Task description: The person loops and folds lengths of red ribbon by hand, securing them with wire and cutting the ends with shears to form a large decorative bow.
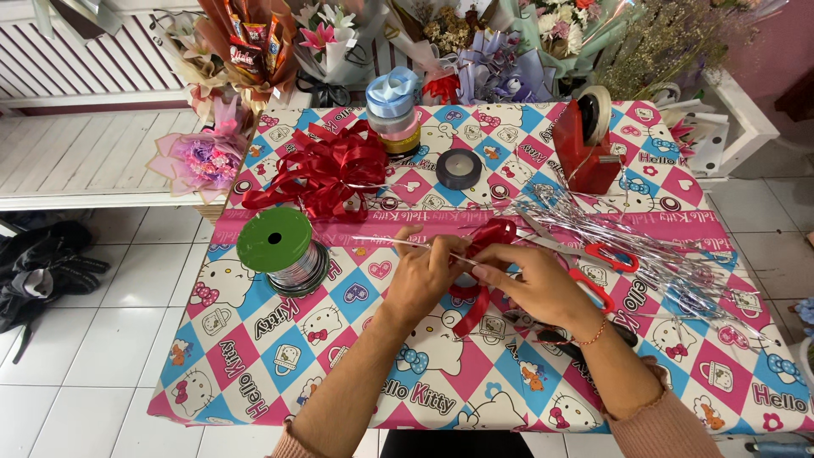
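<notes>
While both hands meet over the middle of the table, this is how it all sits:

Left hand: left hand (421, 273) is curled mostly closed, fingertips pinching a thin silver strand (392, 243) that runs off to the left.
Right hand: right hand (536, 284) is half closed, fingers bent onto the small red ribbon bow (485, 254), pinching it from the right; a thin bracelet sits on that wrist.
Bow: lies on the table between the two hands, one red tail hanging down toward the person.
Scissors: red-handled scissors (593, 254) just right of the right hand, partly under it.
Silver strands: a messy bundle of tinsel (644, 254) spread across the right side.
Spool: green-topped reel of silver ribbon (280, 250) left of the hands.
Finished bows: big pile of red ribbon bows (326, 174) further back on the left.
Tape: dark roll (459, 168) mid-back, red tape dispenser (585, 144) back right.
Ribbon stack: blue, pink and yellow rolls (393, 114) at the back edge.
Table cover: pink-and-blue checked cartoon cat cloth (254, 356).
</notes>
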